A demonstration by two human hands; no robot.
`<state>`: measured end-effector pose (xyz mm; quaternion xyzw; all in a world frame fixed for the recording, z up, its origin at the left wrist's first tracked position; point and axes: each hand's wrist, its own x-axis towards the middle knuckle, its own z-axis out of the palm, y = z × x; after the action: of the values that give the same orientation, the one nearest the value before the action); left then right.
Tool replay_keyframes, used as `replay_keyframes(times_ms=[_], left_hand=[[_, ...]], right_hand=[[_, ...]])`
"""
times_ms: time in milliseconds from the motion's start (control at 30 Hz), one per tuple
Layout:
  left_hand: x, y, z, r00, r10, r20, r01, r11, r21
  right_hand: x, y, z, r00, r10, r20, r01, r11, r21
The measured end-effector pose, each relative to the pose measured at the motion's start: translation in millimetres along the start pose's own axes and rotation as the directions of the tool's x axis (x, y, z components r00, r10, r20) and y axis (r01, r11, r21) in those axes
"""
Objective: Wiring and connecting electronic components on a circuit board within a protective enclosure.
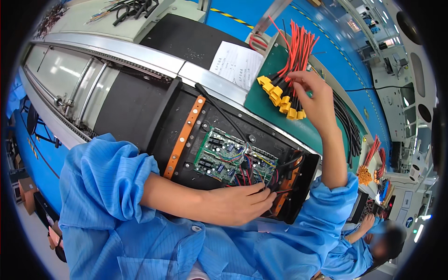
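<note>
A green circuit board (224, 156) with thin coloured wires lies in a black tray (214, 114) in front of me. My left hand (240, 203) rests at the board's near edge, its fingers closed round some wires (275, 179); the fingertips partly hide them. My right hand (315, 95) reaches up over a bundle of red and black cables (296, 46) with yellow connectors (282, 100). Its thumb and index finger are curled but apart, with the fingertips at the cables. Whether they touch one cable is hard to make out.
The cables lie on a green mat (261, 105) beside a printed sheet (235, 63). An orange bar (184, 137) crosses the tray. A metal conveyor rail (112, 51) runs along the far side. Black cables (347, 126) lie at right; a co-worker (359, 247) sits lower right.
</note>
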<state>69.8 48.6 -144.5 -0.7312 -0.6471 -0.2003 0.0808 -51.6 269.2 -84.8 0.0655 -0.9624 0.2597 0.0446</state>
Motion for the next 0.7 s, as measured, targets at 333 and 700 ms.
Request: replay_keyframes(times_ms=[333, 700], left_hand=[[7, -5, -33, 0.962, -0.067, -0.264, 0.054, 0.997, -0.056], [-23, -24, -63, 0.942, -0.135, -0.308, 0.146, 0.989, 0.013]], right_hand=[[33, 8, 6, 0.931, -0.348, 0.113, 0.36, 0.816, -0.452], [32, 0, -14, 0.93, -0.361, 0.07, 0.356, 0.836, -0.417]])
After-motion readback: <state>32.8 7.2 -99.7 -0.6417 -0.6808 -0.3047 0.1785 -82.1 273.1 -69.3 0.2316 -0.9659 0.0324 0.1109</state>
